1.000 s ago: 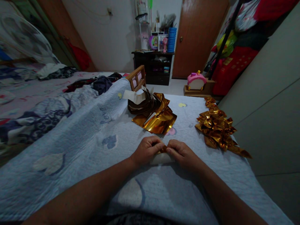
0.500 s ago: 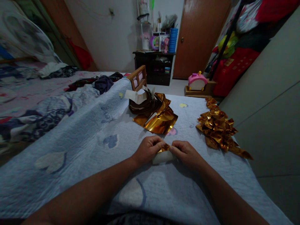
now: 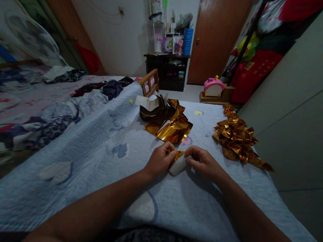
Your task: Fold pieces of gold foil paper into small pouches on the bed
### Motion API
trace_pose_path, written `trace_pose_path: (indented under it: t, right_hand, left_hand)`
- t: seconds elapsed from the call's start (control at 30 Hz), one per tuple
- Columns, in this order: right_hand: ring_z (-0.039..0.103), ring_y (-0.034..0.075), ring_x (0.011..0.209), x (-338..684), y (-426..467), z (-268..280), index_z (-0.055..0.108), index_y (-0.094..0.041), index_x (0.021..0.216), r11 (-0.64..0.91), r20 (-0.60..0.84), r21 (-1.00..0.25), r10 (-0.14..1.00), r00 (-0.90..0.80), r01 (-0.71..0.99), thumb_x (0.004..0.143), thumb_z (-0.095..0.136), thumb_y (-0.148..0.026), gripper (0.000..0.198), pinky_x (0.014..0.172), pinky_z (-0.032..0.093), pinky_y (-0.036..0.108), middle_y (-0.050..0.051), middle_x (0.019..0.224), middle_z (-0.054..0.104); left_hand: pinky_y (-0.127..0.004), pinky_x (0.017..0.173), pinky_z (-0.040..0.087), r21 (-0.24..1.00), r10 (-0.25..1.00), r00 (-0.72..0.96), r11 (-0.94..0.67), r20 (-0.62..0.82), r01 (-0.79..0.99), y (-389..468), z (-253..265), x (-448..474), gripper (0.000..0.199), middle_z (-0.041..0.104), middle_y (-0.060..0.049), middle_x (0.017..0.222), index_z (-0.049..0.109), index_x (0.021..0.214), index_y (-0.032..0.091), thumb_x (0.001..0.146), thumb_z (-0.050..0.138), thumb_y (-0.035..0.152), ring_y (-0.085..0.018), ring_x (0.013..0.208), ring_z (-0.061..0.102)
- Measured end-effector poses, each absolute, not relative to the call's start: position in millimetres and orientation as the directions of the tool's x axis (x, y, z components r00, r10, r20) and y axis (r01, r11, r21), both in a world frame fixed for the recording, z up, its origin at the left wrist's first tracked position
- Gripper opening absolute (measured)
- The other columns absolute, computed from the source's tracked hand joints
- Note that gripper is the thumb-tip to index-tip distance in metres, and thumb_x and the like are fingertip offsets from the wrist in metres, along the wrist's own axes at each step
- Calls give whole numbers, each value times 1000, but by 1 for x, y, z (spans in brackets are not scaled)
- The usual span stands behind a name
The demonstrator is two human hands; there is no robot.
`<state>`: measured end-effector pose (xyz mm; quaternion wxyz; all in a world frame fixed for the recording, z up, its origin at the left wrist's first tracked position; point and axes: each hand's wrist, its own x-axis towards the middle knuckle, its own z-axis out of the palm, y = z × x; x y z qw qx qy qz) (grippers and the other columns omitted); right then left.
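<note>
A small sheet of gold foil paper (image 3: 179,165), its pale back outward and curled over, is between my two hands just above the quilt. My left hand (image 3: 163,157) pinches its left edge between thumb and fingers. At the other end, the thumb and forefinger of my right hand (image 3: 202,160) close on the paper's upper right corner. A strip of shiny gold shows along the top. Beyond my hands lies a fanned stack of gold foil paper (image 3: 174,131) with pale backs. To the right is a heap of folded gold foil pieces (image 3: 236,136).
The light blue quilt (image 3: 98,161) with heart patterns covers the bed. A wooden bed rail (image 3: 150,82) stands at its far end. Rumpled clothes (image 3: 112,89) lie on the left. A pale cabinet (image 3: 290,111) borders the right side, and a pink toy case (image 3: 214,88) sits past the bed.
The paper has tilted, its right end now higher and its left end lower. My right hand has shifted its grip slightly right; my left still pinches the paper.
</note>
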<state>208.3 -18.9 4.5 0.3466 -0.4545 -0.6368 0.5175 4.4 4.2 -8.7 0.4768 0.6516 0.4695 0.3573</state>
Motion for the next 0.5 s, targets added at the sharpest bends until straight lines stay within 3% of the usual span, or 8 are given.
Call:
trace_pose_path:
  t: [0.13,0.23,0.33,0.5]
  right_hand:
    - [51,15,62,212,-19,5,62,-20,85,130,-37,-888,936,-351,440,83,52,-20,10,59,38,28,-2,68,56]
    - [57,17,73,211,-21,1,62,-20,97,244,25,-808,923,-383,536,74,48,-6,30,69,43,30,1,81,63]
    - [58,20,89,208,-22,-6,58,-19,101,358,146,-731,913,-380,581,70,45,0,39,80,46,33,6,96,64]
    - [53,25,96,202,-21,-11,60,-19,99,464,260,-543,885,-385,700,71,50,2,36,86,46,39,9,99,60]
  left_hand:
    - [-29,66,39,803,932,346,-288,109,523,5,-5,5,11,61,-1,74,58,79,19,89,58,24,-17,72,56]
    - [-30,70,39,710,917,369,-360,150,606,9,-6,6,12,62,-2,76,56,77,19,88,57,19,-19,77,57]
    - [-30,69,39,722,920,367,-345,135,600,12,-7,7,13,63,-1,76,56,78,19,90,55,21,-18,74,57]
    - [-28,64,38,785,938,330,-282,104,551,12,-8,6,13,63,1,72,58,81,20,93,54,24,-17,69,58]
